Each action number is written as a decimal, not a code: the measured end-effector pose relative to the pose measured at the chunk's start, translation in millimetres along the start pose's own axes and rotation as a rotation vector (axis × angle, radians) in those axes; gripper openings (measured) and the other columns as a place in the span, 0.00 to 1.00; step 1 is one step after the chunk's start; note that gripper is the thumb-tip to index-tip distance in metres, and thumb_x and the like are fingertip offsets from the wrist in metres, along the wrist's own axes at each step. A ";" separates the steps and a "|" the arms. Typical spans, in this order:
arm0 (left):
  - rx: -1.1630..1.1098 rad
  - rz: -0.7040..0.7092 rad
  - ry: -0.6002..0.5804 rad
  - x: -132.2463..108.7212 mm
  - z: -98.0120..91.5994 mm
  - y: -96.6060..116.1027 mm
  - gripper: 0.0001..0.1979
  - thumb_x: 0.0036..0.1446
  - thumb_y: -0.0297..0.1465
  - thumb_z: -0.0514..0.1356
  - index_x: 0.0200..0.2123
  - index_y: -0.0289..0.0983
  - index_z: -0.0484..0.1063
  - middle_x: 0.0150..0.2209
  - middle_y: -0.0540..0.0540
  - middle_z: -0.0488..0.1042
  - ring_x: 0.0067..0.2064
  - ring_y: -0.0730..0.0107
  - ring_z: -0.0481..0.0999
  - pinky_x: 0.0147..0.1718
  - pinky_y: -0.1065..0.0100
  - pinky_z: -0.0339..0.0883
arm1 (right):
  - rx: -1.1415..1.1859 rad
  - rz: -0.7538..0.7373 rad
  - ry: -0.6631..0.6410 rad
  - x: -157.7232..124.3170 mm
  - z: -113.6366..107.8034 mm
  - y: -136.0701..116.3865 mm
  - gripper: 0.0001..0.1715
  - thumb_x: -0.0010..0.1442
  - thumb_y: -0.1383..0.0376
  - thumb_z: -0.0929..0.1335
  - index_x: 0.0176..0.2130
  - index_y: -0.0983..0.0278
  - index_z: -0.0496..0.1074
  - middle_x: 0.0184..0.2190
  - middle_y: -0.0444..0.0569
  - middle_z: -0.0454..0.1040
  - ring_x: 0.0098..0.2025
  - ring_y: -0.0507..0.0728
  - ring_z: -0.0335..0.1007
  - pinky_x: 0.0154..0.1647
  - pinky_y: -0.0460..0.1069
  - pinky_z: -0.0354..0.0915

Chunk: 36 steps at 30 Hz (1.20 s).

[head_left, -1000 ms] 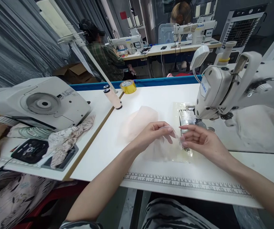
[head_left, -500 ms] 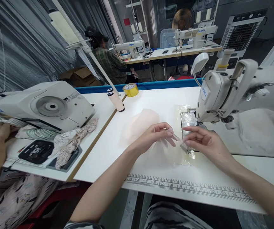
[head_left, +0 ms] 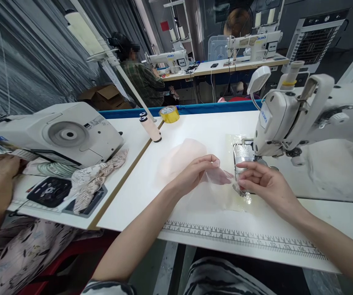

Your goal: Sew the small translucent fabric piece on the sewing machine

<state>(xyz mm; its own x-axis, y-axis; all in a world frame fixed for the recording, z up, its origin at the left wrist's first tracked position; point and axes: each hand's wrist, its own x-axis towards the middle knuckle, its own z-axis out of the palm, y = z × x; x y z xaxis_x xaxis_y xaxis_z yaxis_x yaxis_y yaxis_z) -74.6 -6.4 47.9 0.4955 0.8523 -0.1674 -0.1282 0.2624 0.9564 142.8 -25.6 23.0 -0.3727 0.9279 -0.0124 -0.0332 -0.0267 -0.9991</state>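
My left hand [head_left: 199,170] pinches a piece of sheer pale pink fabric [head_left: 184,157] between thumb and index finger; its other fingers show through the cloth. The fabric spreads loosely over the white table to the left and below that hand. My right hand [head_left: 258,178] is closed at the fabric's right edge, thumb against curled fingers, with the index finger extended above. It sits just in front of the needle area of a white sewing machine [head_left: 274,119], beside the metal plate [head_left: 243,152]. The fingertips partly hide the presser foot.
A printed ruler [head_left: 240,238] runs along the table's front edge. Yellow tape [head_left: 169,114] and a thread cone [head_left: 150,128] stand at the back. On the left, a co-worker's hand [head_left: 4,166] is beside another machine [head_left: 72,133] and lace fabric [head_left: 99,176]. Translucent material [head_left: 339,164] lies right.
My left fingers have shifted on the fabric, and more of it now spans toward my right hand. My right hand stays nearly in place. The co-worker's hand at left has moved slightly.
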 end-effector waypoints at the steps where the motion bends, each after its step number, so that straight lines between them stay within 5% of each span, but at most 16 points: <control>1: -0.011 -0.001 0.003 0.7 -0.5 -0.7 0.08 0.57 0.33 0.58 0.31 0.36 0.63 0.30 0.43 0.79 0.40 0.61 0.79 0.42 0.61 0.67 | 0.008 0.001 -0.004 -0.1 0.1 1.0 0.25 0.52 0.56 0.73 0.48 0.59 0.70 0.32 0.46 0.74 0.34 0.56 0.73 0.37 0.54 0.71; 8: -0.025 -0.015 0.008 3.8 -5.3 -5.2 0.07 0.57 0.32 0.58 0.31 0.35 0.63 0.30 0.41 0.79 0.37 0.60 0.80 0.40 0.60 0.69 | 0.039 0.083 -0.083 -4.0 5.8 -3.5 0.23 0.54 0.56 0.72 0.48 0.60 0.68 0.33 0.47 0.74 0.35 0.56 0.74 0.39 0.54 0.72; 15: -0.040 0.022 -0.045 6.6 -10.9 -7.5 0.08 0.58 0.33 0.59 0.34 0.33 0.65 0.33 0.39 0.80 0.35 0.61 0.80 0.38 0.62 0.70 | -0.062 0.145 -0.144 -6.5 10.4 -3.0 0.15 0.55 0.53 0.70 0.30 0.63 0.75 0.25 0.47 0.75 0.29 0.54 0.73 0.33 0.50 0.73; 27: -0.015 0.003 -0.125 1.6 -15.1 -0.8 0.07 0.59 0.31 0.60 0.35 0.34 0.67 0.32 0.43 0.79 0.34 0.67 0.80 0.39 0.63 0.71 | -0.119 0.136 -0.134 -10.7 16.9 3.5 0.16 0.57 0.54 0.70 0.37 0.63 0.76 0.27 0.47 0.76 0.28 0.54 0.74 0.32 0.49 0.73; 36: 0.013 -0.003 -0.118 -1.0 -12.5 4.5 0.08 0.57 0.32 0.61 0.34 0.34 0.67 0.30 0.43 0.79 0.34 0.66 0.80 0.40 0.63 0.71 | -0.155 0.033 -0.074 -9.3 14.6 9.5 0.11 0.58 0.57 0.70 0.31 0.62 0.75 0.26 0.45 0.74 0.25 0.50 0.71 0.29 0.46 0.71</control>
<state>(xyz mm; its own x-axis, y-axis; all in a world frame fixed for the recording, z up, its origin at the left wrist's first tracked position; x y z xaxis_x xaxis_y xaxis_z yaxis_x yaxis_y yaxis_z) -86.4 -0.5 49.4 0.5939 0.7920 -0.1417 -0.1160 0.2585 0.9590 132.5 -40.0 14.3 -0.4386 0.8974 -0.0477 0.1214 0.0065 -0.9926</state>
